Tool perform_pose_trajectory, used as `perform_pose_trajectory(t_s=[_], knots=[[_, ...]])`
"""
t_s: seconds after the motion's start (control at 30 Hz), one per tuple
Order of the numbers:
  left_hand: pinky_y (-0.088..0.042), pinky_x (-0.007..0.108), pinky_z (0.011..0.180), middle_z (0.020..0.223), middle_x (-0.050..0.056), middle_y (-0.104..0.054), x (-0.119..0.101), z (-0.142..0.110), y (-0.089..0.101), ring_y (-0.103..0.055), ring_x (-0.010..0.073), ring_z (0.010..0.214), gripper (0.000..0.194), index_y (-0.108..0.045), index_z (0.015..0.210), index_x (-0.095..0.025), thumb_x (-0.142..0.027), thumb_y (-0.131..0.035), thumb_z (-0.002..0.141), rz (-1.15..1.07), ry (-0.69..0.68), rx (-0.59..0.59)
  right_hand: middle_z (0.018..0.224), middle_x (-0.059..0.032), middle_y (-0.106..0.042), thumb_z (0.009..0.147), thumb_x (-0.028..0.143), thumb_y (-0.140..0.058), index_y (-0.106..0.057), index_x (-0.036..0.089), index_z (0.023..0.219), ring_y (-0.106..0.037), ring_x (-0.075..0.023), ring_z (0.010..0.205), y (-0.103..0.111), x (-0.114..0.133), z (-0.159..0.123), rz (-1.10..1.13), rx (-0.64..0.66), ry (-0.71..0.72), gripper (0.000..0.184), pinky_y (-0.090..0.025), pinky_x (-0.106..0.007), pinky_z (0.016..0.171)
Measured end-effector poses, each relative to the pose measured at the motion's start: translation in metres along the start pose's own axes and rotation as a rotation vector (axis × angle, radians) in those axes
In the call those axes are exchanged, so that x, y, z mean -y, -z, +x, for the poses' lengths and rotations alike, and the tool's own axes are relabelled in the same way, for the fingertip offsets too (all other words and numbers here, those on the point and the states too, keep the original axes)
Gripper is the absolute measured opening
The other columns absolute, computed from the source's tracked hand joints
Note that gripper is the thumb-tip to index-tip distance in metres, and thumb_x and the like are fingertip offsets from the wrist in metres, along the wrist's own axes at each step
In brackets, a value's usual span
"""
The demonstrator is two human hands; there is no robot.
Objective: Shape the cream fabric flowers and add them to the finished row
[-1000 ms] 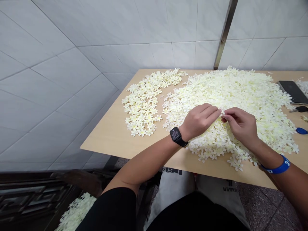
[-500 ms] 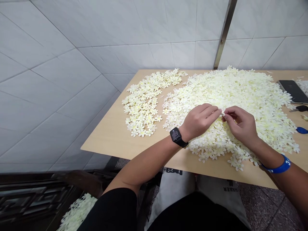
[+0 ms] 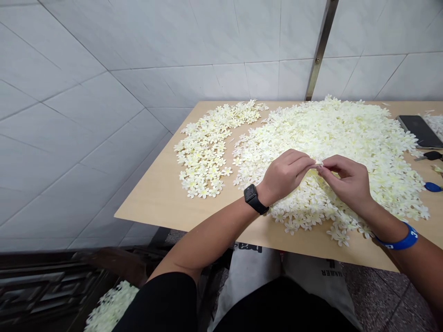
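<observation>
A large heap of white artificial flowers (image 3: 346,129) with pale yellow centres covers much of the table. Above its near part, my left hand (image 3: 286,174) and my right hand (image 3: 348,180) meet fingertip to fingertip. Both pinch one small white flower (image 3: 319,163), mostly hidden by the fingers, so its exact form does not show. My left wrist wears a black watch (image 3: 254,198); a blue wristband (image 3: 401,240) is round my right one.
A smaller group of flowers (image 3: 204,150) lies on the tan table (image 3: 152,198) at the left. At the right edge are a black phone (image 3: 420,131), a key (image 3: 432,156) and a blue tag (image 3: 432,186). More flowers (image 3: 112,306) sit low at the left. Tiled walls stand behind.
My right fingers have closed in against the left fingertips, with the small flower between them. The camera view has shifted very slightly.
</observation>
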State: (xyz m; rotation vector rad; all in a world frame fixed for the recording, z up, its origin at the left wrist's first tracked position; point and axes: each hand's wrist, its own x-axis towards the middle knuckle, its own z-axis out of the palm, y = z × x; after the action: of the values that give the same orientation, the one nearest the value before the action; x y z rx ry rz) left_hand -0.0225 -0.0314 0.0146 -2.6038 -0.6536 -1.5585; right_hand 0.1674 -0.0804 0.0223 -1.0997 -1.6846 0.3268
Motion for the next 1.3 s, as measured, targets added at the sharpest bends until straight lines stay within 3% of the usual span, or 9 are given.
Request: perform_pose_trajectory(t_s=[0.2,0.33,0.47,0.57,0.83,1.03,1.17,1.3], knots=[[-0.058,0.029,0.081,0.092,0.004,-0.077,-0.004,0.002,0.000,-0.072,0.0138,0.090,0.007,-0.068,0.096,-0.018,-0.021,-0.063,0.100,-0.184,0.062,-0.055,0.073,-0.0021,-0.071,0.096,0.036,-0.067,-0.073,0.025,0.080,-0.067,-0.0180,0.068,-0.001,0.003,-0.001,0.177,0.024,-0.078,0.020,-0.056,-0.033,0.062],[-0.059,0.030,0.083,0.096,0.006,-0.078,-0.004,0.001,-0.001,-0.072,0.0146,0.094,0.009,-0.069,0.100,-0.017,-0.016,-0.060,0.100,-0.219,0.133,-0.050,0.081,-0.0028,-0.074,0.094,0.032,-0.070,-0.076,0.026,0.088,-0.070,-0.0184,0.072,-0.005,0.002,-0.004,0.170,-0.040,-0.111,0.011,-0.059,-0.034,0.066],[-0.057,0.029,0.079,0.088,0.004,-0.076,-0.004,0.002,-0.002,-0.070,0.0134,0.085,0.012,-0.069,0.094,-0.018,-0.026,-0.063,0.100,-0.230,0.194,-0.030,0.089,-0.0030,-0.076,0.091,0.028,-0.073,-0.077,0.027,0.094,-0.072,-0.0179,0.074,-0.006,0.002,-0.006,0.155,-0.102,-0.069,0.005,-0.060,-0.034,0.069],[-0.056,0.028,0.076,0.085,0.004,-0.074,-0.005,0.002,-0.001,-0.068,0.0133,0.080,0.017,-0.067,0.092,-0.018,-0.032,-0.062,0.101,-0.257,0.231,-0.013,0.083,-0.0032,-0.075,0.091,0.030,-0.074,-0.077,0.026,0.089,-0.070,-0.0184,0.072,-0.005,0.004,-0.007,0.114,-0.087,-0.063,0.004,-0.058,-0.034,0.065],[-0.055,0.024,0.071,0.088,0.004,-0.073,-0.008,0.001,-0.002,-0.066,0.0116,0.082,0.013,-0.066,0.093,-0.017,-0.026,-0.061,0.101,-0.414,0.348,0.009,0.072,-0.0003,-0.070,0.086,0.028,-0.080,-0.072,0.025,0.079,-0.065,-0.0156,0.065,-0.001,0.004,-0.005,0.136,-0.063,-0.108,0.011,-0.052,-0.031,0.060],[-0.058,0.024,0.072,0.094,0.005,-0.071,-0.003,-0.001,-0.004,-0.067,0.0117,0.083,0.018,-0.063,0.096,-0.017,-0.032,-0.056,0.103,-0.468,0.453,0.017,0.072,-0.0006,-0.069,0.092,0.026,-0.071,-0.071,0.025,0.081,-0.067,-0.0164,0.066,-0.002,0.003,-0.003,0.139,-0.045,-0.124,0.011,-0.055,-0.031,0.060],[-0.059,0.024,0.073,0.096,0.006,-0.071,-0.002,-0.001,-0.004,-0.067,0.0116,0.085,0.020,-0.061,0.097,-0.018,-0.035,-0.054,0.104,-0.456,0.464,0.018,0.088,-0.0032,-0.071,0.094,0.022,-0.065,-0.069,0.025,0.095,-0.070,-0.0175,0.077,-0.004,-0.004,-0.001,0.093,-0.143,-0.148,0.005,-0.059,-0.031,0.067],[-0.058,0.023,0.071,0.095,0.006,-0.071,-0.004,0.000,-0.003,-0.067,0.0118,0.085,0.018,-0.063,0.095,-0.018,-0.033,-0.056,0.103,-0.475,0.469,0.004,0.112,-0.0079,-0.068,0.092,0.020,-0.065,-0.066,0.028,0.109,-0.067,-0.0217,0.101,-0.002,-0.008,0.001,-0.011,-0.216,-0.134,0.019,-0.059,-0.033,0.073]])
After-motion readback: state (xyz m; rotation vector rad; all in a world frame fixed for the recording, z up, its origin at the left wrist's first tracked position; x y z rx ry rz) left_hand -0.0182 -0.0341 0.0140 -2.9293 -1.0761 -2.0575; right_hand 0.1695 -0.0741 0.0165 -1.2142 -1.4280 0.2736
